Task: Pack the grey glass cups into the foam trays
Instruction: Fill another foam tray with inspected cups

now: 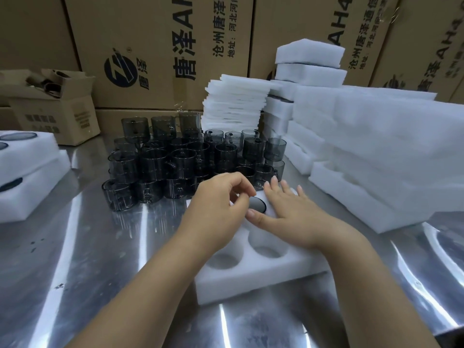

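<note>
On the white foam tray (251, 280), my left hand (221, 197) curls its fingers on the rim of a round grey glass cup (257, 204) set in a far hole; my right hand (283, 209) lies flat beside it, fingers straight.

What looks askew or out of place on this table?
The stack of thin foam sheets behind the grey glass cups is ragged, edges jutting unevenly. The top foam block beside it sits twisted. Nothing looks broken.
</note>
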